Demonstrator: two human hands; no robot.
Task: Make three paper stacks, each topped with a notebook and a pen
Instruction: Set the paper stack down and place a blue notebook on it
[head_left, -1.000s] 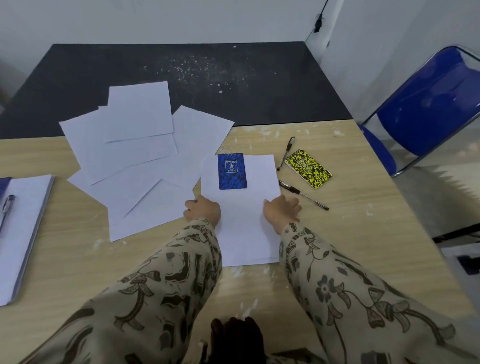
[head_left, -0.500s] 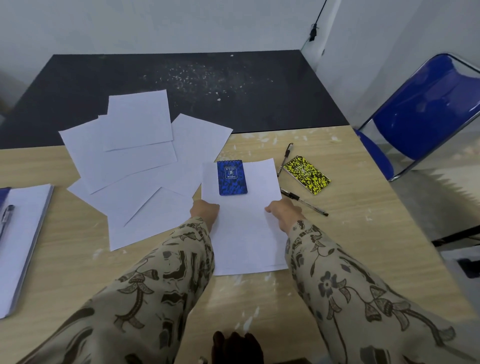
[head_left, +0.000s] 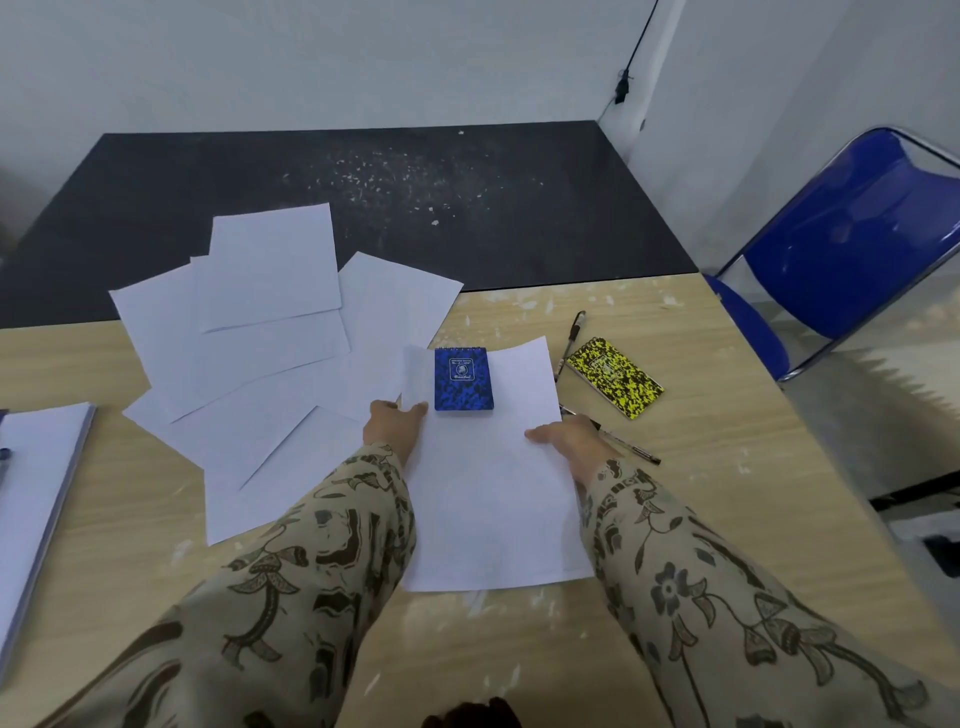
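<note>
Paper stack, white, at table centre, long axis set near to far; blue mottled notebook laid at far end, spiral farthest. Side edges are gripped by left hand and right hand, held apart.

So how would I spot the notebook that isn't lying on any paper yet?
Look to the right side of the wooden table, the side nearest the blue chair. There the yellow notebook lies on bare wood, right of the paper stack. Its yellow-and-black speckled cover sets it apart from the blue notebook, which sits on that stack.
</note>
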